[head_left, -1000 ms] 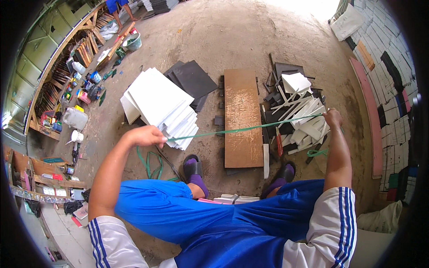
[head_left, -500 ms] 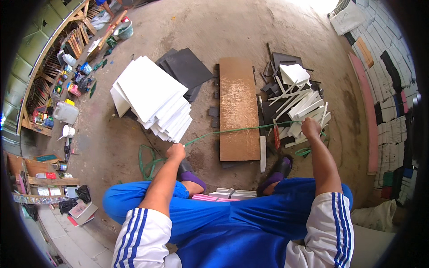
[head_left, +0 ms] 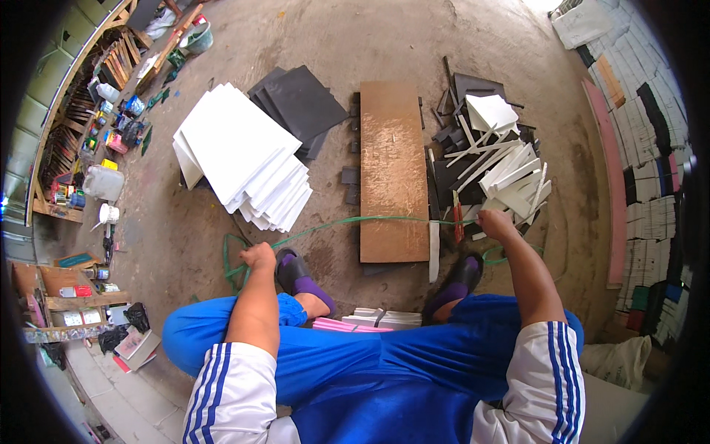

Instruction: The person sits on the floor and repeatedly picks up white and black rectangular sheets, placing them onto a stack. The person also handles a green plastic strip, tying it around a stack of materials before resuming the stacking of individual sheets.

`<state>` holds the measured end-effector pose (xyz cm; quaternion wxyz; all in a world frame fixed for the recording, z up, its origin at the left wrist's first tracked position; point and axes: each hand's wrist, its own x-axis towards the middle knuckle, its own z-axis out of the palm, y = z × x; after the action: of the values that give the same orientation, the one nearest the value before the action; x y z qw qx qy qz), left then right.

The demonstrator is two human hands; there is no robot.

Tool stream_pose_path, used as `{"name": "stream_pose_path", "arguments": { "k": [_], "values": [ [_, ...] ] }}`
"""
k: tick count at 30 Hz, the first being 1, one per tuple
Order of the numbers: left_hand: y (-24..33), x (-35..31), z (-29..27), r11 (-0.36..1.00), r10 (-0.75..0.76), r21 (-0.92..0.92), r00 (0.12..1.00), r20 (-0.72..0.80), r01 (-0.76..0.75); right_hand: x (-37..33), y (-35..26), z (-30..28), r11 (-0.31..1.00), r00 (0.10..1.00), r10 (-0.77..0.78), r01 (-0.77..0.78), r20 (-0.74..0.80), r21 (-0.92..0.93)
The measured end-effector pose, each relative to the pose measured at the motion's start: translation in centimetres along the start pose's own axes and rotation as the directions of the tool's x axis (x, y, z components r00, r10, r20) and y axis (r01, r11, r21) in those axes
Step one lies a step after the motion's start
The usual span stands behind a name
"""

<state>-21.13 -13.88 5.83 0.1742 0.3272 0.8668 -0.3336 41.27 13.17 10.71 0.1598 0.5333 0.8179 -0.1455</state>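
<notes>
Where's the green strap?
Head view, centre: the green strap runs from the left hand to the right hand, crossing over the brown board.

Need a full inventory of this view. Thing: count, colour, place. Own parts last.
Brown board: 1, brown, centre floor
Green strap: at least 1, green, crossing the board
White sheets: uncounted stack, white, left of board
Black sheets: several, black, beyond white sheets
Scrap pile: 1, white and black, right of board
Red item: 1, red, board's right
Bundles: 2, pink and white, lower centre
Pink plank: 1, pink, right
Wall stacks: many, mostly white, far right
Bucket: 1, pale blue, upper left
Jug: 1, whitish, left
Small containers: many, mixed, left
Left hand: 1, bare, on strap
Right hand: 1, bare, on strap
Feet: 2, black-purple footwear, lower centre
Trousers: 1 pair, blue, bottom
</notes>
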Motion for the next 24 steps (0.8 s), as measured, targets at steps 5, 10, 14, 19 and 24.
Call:
{"name": "stream_pose_path", "arguments": {
  "k": [5,10,14,19,24],
  "values": [
    [-0.6,-2.4,-1.7,0.989,0.04,0.144,0.99,-0.137,-0.02,1.0,-5.2,-1.2,0.969,0.996,-0.087,0.092,-0.032,0.23],
    [8.2,-4.5,-2.0,0.926,0.368,0.193,0.888,-0.276,-0.324,3.5,-8.4,0.2,0.955,0.989,-0.01,-0.035,0.15,0.295],
    [15.0,-8.3,-5.6,0.71,0.502,-0.449,0.837,-0.218,-0.543,3.1,-12.0,-0.2,0.955,0.997,0.035,-0.053,0.064,0.293],
    [20.9,-8.3,-3.3,0.573,0.41,-0.715,0.895,-0.174,-0.401,2.3,-13.7,2.6,0.974,0.873,-0.222,0.175,-0.434,-0.146],
    [23.3,-6.7,-1.1,0.509,0.274,-0.74,0.898,-0.345,-0.44,2.8,-15.9,6.4,0.991,0.984,0.037,-0.015,-0.172,0.13]
  ]
}}
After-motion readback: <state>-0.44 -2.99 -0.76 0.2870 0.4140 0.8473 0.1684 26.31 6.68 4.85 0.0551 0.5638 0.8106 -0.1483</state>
